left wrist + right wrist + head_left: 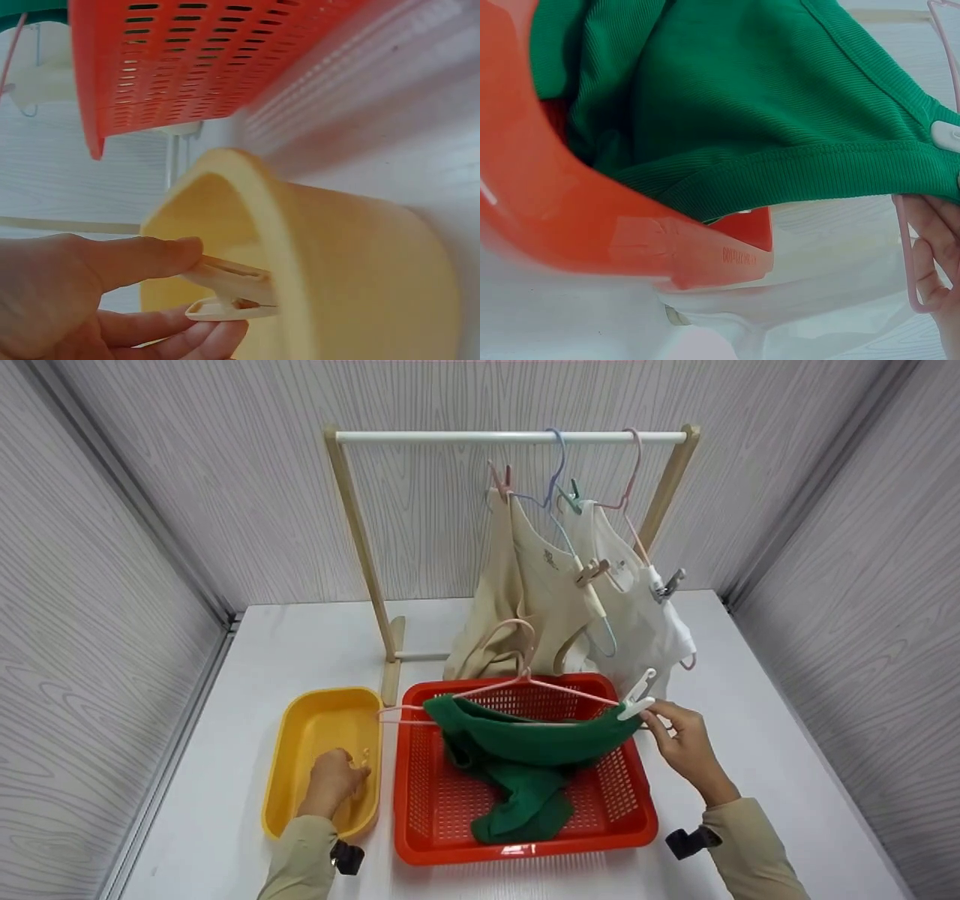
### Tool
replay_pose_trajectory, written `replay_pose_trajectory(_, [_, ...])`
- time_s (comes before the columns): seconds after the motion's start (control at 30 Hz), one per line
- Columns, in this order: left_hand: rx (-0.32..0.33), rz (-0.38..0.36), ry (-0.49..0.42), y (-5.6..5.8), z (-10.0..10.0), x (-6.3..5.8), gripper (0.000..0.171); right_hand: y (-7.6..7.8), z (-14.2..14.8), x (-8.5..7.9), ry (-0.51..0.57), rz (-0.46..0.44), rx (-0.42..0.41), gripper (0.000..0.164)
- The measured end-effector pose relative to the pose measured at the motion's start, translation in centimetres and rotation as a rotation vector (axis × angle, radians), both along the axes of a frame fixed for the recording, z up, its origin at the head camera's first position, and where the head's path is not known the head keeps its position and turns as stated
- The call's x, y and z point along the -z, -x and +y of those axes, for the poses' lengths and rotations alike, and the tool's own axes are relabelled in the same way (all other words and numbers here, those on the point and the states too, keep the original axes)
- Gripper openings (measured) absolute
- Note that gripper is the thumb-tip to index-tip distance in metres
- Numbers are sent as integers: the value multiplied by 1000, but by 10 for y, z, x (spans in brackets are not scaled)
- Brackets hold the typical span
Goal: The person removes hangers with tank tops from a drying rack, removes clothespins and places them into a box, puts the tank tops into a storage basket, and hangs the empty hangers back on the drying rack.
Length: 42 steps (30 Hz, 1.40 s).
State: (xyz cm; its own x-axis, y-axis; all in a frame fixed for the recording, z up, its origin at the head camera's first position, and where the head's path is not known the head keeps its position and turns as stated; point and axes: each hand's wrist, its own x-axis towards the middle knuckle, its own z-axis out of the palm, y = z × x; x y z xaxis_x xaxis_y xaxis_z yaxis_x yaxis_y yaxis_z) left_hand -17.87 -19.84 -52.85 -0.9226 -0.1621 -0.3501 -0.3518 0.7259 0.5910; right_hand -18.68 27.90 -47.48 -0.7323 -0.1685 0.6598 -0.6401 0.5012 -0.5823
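Observation:
My left hand (pixel 330 776) is down inside the yellow tub, where thumb and fingers pinch the handle ends of a cream clothespin (pixel 229 285). Over the red basket, my right hand (pixel 686 742) grips the right end of a pink hanger (pixel 574 690) together with the edge of a green ribbed tank top (pixel 540 742). A white clothespin (pixel 637 697) sits on the garment and hanger right at those fingertips. At the hanger's left end the green strap (pixel 442 709) has no clothespin. The garment's lower part drapes into the basket.
The yellow tub (pixel 289 765) stands left of the red basket (pixel 525 851). Behind them is a drying rack (pixel 450 436) with a white bar. From it hang a beige top (pixel 551 577) and a white top (pixel 637 615), each clipped to a hanger with clothespins.

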Motion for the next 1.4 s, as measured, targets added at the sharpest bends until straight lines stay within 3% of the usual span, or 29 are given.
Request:
replay_pose_trajectory(0.17, [-11, -46, -41, -5, 1, 6, 23, 0, 0, 1, -1, 4, 4, 24])
replay_pose_trajectory(0.53, [69, 43, 83, -9, -2, 14, 19, -1, 1, 2, 7, -7, -21, 24])
replay_pose_trajectory(0.9, [96, 37, 130, -4, 2, 2, 39, -2, 0, 1, 29, -12, -44, 25])
replay_pose_trajectory(1.4, [78, 66, 84, 0, 5, -14, 40, -2, 1, 1, 22, -22, -36, 24])
